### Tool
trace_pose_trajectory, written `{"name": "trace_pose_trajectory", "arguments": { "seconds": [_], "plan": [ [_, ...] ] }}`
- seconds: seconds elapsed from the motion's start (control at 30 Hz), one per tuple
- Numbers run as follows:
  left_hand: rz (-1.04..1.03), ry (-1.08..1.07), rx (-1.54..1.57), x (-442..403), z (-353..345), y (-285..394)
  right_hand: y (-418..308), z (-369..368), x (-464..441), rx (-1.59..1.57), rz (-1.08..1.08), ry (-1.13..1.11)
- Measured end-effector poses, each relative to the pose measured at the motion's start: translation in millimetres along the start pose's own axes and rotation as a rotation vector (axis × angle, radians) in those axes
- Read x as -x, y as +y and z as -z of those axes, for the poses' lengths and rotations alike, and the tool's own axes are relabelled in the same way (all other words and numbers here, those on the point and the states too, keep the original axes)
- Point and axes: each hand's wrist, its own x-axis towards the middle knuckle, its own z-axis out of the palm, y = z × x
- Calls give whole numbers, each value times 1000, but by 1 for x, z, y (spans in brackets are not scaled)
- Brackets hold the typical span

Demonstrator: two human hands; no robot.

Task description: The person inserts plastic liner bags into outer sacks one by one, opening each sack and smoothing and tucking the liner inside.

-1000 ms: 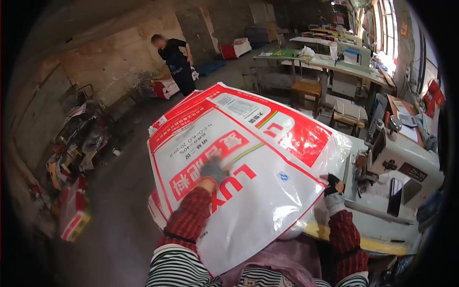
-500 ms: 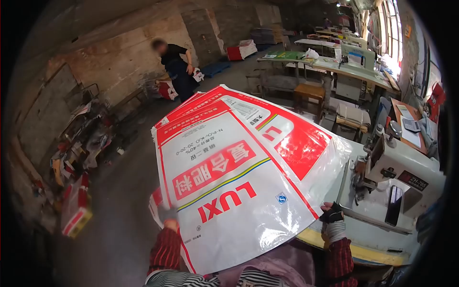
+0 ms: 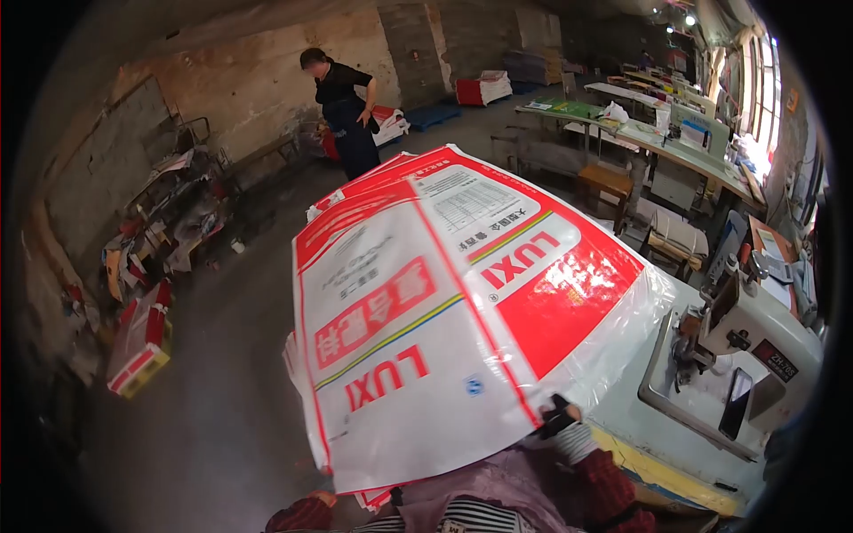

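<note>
A white and red printed fertilizer sack, marked LUXI, stretches out before me and looks smeared by motion. At its near right corner, the fingers of my right hand, in a dark fingerless glove, are closed on the edge. Low at the sack's near left corner is my left hand; its fingers are mostly hidden, so I cannot tell whether it grips anything. Beneath lies another LUXI sack on a stack, its clear plastic edge hanging toward the right.
To the right, a sewing machine stands on a pale table with a phone beside it. A person stands beyond the stack. Bundled sacks lie on the floor at left, near a scrap pile. A wooden stool stands behind.
The top sack has shifted left and toward me, baring more of the sack beneath. My right hand moved left with its corner; my left hand dropped lower along the left edge. The view has turned slightly.
</note>
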Motion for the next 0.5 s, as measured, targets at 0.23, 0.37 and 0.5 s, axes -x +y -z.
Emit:
{"name": "trace_pose_trajectory", "arguments": {
  "seconds": [0.23,0.37,0.5],
  "plan": [
    [288,374,-485,3,65,-90,-28,-132,20,468,339,-265],
    [395,339,-584,8,55,-118,-24,-167,9,265,168,-324],
    [430,275,-612,-18,26,-114,92,-163,-57,1392,915,-600]
  ]
}}
